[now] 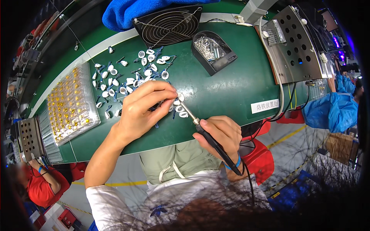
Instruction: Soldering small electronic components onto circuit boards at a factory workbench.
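Note:
My right hand (220,135) is closed round the black handle of a soldering iron (214,143), whose metal shaft points up and left. Its tip reaches a small white oval part (179,98) at the fingertips of my left hand (148,107). The left thumb and fingers are pinched together on that part, which they partly cover. A few more white oval parts (182,114) lie just below the iron's shaft. Many others, with dark blue wires (149,65), are scattered on the green mat beyond my left hand.
A clear tray of yellow pieces (71,104) sits at the left. Behind the parts stands a black fan (169,27) beside a blue cloth (127,15). A dark bin (216,63) holds small metal pieces. At right are a perforated metal box (296,46) and cables; co-workers sit at both sides.

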The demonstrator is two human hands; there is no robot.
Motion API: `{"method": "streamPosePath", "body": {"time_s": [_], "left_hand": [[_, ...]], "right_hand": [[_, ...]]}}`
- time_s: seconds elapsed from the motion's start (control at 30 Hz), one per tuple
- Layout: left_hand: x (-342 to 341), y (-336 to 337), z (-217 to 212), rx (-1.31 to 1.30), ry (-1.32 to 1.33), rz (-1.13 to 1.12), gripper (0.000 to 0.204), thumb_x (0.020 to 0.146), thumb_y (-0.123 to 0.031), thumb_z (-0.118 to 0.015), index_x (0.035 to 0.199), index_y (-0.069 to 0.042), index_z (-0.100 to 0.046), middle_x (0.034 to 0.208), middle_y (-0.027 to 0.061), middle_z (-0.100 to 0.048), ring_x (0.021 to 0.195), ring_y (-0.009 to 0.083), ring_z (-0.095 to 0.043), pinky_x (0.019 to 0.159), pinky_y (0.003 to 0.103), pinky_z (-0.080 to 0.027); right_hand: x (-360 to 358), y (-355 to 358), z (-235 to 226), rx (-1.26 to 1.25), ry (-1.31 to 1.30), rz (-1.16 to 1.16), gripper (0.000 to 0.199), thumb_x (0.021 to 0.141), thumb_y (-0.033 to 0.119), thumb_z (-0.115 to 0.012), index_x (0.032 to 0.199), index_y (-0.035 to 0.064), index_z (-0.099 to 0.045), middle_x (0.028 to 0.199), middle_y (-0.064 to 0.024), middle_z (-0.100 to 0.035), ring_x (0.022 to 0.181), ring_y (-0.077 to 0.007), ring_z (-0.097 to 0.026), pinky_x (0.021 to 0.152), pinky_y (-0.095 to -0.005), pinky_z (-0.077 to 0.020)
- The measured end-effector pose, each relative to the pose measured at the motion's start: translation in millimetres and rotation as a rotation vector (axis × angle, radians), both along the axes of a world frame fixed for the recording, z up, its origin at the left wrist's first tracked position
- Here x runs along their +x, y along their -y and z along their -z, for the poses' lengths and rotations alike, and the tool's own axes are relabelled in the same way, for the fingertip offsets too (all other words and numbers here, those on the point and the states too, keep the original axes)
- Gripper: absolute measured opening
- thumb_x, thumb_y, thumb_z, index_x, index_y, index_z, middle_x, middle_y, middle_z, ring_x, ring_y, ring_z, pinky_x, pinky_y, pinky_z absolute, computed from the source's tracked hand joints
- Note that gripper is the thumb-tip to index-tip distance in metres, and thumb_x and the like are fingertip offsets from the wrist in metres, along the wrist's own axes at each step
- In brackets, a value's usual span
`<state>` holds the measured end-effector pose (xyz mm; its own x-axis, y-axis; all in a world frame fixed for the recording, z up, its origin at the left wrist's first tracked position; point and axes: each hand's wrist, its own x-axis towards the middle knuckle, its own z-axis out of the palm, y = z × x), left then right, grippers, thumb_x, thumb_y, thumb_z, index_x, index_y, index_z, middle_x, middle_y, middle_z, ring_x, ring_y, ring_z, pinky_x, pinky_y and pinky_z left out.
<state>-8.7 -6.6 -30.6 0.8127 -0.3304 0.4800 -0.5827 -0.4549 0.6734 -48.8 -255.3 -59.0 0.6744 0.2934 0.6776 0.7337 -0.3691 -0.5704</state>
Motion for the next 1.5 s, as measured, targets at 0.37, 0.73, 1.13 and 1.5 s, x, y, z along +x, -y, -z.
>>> {"method": "streamPosePath", "body": {"time_s": [0.37,0.73,1.13,1.5], "left_hand": [[6,2,0,-0.011,0.035,0.005,0.022,0.079,0.011,-0.078,0.1,0.002,-0.074,0.103,0.0116,-0.072,0.089,0.0248,-0.072,0.076,0.033,-0.059],[-4,-11,-17,0.018,0.115,0.044,0.026,0.076,0.009,-0.079,0.099,-0.001,-0.074,0.106,0.0115,-0.072,0.098,0.0258,-0.072,0.084,0.034,-0.06],[74,-231,-64,0.256,0.042,-0.651,0.017,0.087,0.004,-0.072,0.103,0.002,-0.073,0.108,0.012,-0.073,0.098,0.0192,-0.072,0.086,0.03,-0.059],[115,-128,-36,0.639,0.0,-0.187,0.022,0.084,-0.014,-0.079,0.099,0.0,-0.072,0.096,0.0175,-0.071,0.087,0.0365,-0.068,0.077,0.043,-0.055]], "right_hand": [[6,1,2,0.042,0.021,-0.004,0.04,0.074,0.009,-0.089,0.109,-0.0006,-0.073,0.083,-0.0101,-0.072,0.071,-0.0258,-0.07,0.061,-0.0334,-0.0559],[55,19,-21,-0.335,0.095,0.312,0.058,0.077,-0.001,-0.084,0.133,0.007,-0.068,0.085,-0.0103,-0.057,0.079,-0.0291,-0.057,0.072,-0.0412,-0.0483],[24,-13,-5,0.177,0.038,0.028,0.047,0.087,-0.009,-0.072,0.132,-0.003,-0.064,0.081,-0.0133,-0.073,0.061,-0.0279,-0.063,0.059,-0.0367,-0.051],[16,-1,-5,0.101,0.031,0.122,0.05,0.084,-0.011,-0.074,0.132,-0.0035,-0.064,0.081,-0.0158,-0.07,0.062,-0.0289,-0.066,0.058,-0.038,-0.0524]]}}
